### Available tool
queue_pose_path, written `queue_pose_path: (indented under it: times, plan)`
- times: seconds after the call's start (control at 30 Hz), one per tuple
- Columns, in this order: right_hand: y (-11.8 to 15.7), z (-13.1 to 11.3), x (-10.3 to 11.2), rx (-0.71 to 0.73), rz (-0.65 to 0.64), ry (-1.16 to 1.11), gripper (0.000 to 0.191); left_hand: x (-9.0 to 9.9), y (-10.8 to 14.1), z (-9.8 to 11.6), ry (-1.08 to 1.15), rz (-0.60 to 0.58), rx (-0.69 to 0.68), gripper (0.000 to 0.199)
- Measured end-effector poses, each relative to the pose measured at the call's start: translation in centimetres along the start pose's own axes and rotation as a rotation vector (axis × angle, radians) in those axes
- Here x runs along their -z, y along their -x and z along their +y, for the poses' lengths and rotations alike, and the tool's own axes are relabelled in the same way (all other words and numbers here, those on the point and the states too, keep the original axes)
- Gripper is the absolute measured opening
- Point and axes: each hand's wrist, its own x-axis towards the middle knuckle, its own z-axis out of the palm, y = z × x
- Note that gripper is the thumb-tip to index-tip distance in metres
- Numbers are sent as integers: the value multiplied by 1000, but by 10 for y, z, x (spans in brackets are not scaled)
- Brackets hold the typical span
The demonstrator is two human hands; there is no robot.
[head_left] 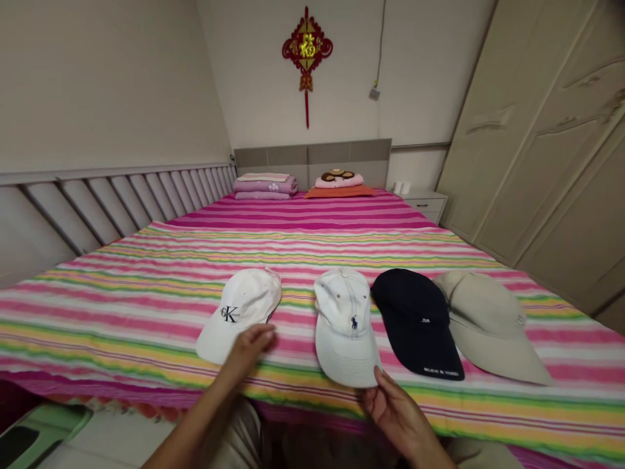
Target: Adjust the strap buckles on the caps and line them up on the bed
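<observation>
As the right hand (396, 413) pinches the blue cap (344, 309) by its brim (344, 358), on the bed (297, 335) between white cap (251, 293) and black cap (415, 319), the left hand (250, 348), loosely open, seems empty beside the white cap; a light pinch should avoid creasing.

- Four caps (254, 283) are lying out: one white cap (249, 296), one pale cap (344, 322), one dark cap (415, 319), one beige cap (488, 312).
- Two hands (251, 345) are showing: one left hand (249, 348), one right hand (392, 409).
- Two bedding stacks (266, 187) are resting on one bed (307, 251).
- One red ornament (306, 49) is hanging.
- One nightstand (426, 203) and one wardrobe (532, 143) are standing nearby.
</observation>
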Motion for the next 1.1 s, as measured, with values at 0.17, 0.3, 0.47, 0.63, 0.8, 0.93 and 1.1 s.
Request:
queue_pose_path:
  times: [0.17,0.3,0.47,0.63,0.8,0.93,1.1]
  plan:
    - [19,19,6,26,-159,165,17,-65,2,7,673,-542,348,55]
    - [29,25,24,6,-235,344,29,-70,-15,25,913,-487,282,38]
    - [40,6,20,-29,-300,562,40,-69,3,35,806,-408,376,15]
    - [51,-32,-35,74,-424,548,47,-85,37,46,658,-590,241,20]
    - [48,-36,-71,182,-475,670,28,-94,49,53,605,-749,229,22]
    - [48,-26,-76,163,-440,571,27,-88,51,54,527,-723,255,30]
    - [52,-26,-78,117,-441,507,28,-88,54,54,472,-684,274,35]
